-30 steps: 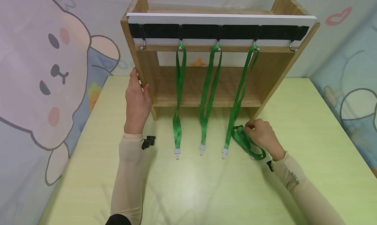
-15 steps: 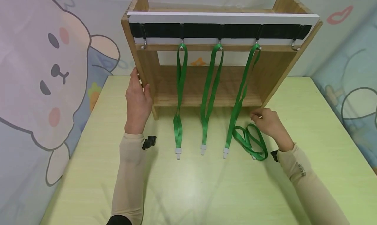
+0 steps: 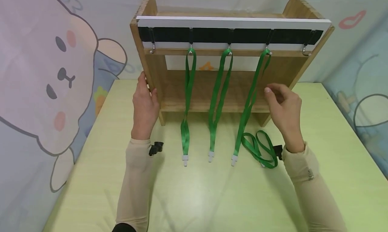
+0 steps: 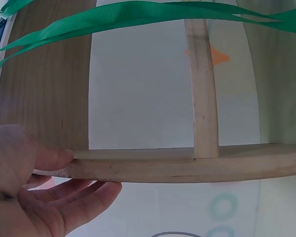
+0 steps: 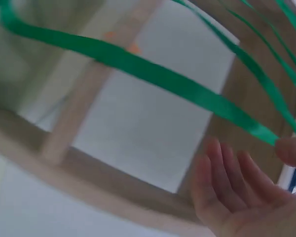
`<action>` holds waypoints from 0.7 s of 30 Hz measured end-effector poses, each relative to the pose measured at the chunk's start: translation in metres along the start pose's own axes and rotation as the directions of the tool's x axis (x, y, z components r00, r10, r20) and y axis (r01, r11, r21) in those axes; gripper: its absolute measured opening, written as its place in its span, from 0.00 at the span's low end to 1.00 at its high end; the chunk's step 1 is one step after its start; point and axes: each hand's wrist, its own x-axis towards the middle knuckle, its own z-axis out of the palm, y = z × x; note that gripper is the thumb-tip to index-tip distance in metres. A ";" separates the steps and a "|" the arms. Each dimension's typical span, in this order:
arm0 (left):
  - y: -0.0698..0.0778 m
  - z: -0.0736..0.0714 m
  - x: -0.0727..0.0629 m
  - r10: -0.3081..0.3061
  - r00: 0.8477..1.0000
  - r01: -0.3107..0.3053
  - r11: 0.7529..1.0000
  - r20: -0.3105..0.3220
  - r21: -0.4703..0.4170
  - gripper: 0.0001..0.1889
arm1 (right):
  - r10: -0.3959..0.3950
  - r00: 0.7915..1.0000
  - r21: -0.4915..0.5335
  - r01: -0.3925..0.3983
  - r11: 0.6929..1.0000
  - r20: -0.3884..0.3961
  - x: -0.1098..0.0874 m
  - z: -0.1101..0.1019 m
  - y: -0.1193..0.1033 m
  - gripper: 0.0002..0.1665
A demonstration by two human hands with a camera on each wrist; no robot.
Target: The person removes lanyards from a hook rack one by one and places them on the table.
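Observation:
My left hand [image 3: 144,112] holds the left side panel of a wooden shelf [image 3: 201,90]; in the left wrist view the thumb lies inside the panel edge and the fingers outside. Three green lanyards hang from the shelf's middle hooks: left [image 3: 185,137], middle [image 3: 213,136] and right [image 3: 239,137], each with a pale clip at its lower end. Beside the right one, a loosely looped green lanyard [image 3: 254,150] lies on the table. My right hand [image 3: 287,112] is raised near the right hanging lanyard, fingers relaxed and bent, holding nothing; its thumb overlaps a green strap [image 5: 163,84] in the right wrist view.
A white rail with a black band [image 3: 209,35] runs along the shelf's upper front. Its outermost left hook [image 3: 153,49] and right hook [image 3: 305,51] carry nothing. The pale yellow-green table [image 3: 194,198] extends before the shelf, and a printed cloth [image 3: 357,66] hangs behind.
My right hand has left the looped lanyard on the table and risen toward the right hanging strap. The loop has spread a little. My left hand stays on the shelf panel.

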 end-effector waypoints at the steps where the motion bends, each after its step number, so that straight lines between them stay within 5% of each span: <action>1: 0.000 0.000 0.000 0.004 1.000 -0.004 1.000 -0.002 0.000 0.29 | -0.004 0.999 0.034 0.006 0.999 -0.052 0.002 0.002 -0.004 0.19; 6: -0.001 0.000 0.000 0.017 1.000 -0.017 1.000 -0.010 -0.008 0.28 | 0.019 0.966 0.202 0.035 0.979 -0.257 0.011 0.019 -0.020 0.22; 12: -0.002 0.000 0.000 0.006 1.000 -0.006 1.000 -0.005 -0.010 0.29 | 0.070 0.953 0.320 0.030 0.947 -0.294 0.015 0.039 -0.033 0.32; 21: -0.002 0.000 0.000 0.010 1.000 -0.010 1.000 -0.013 -0.013 0.29 | 0.019 0.941 0.273 0.080 0.959 -0.339 0.022 0.049 -0.045 0.06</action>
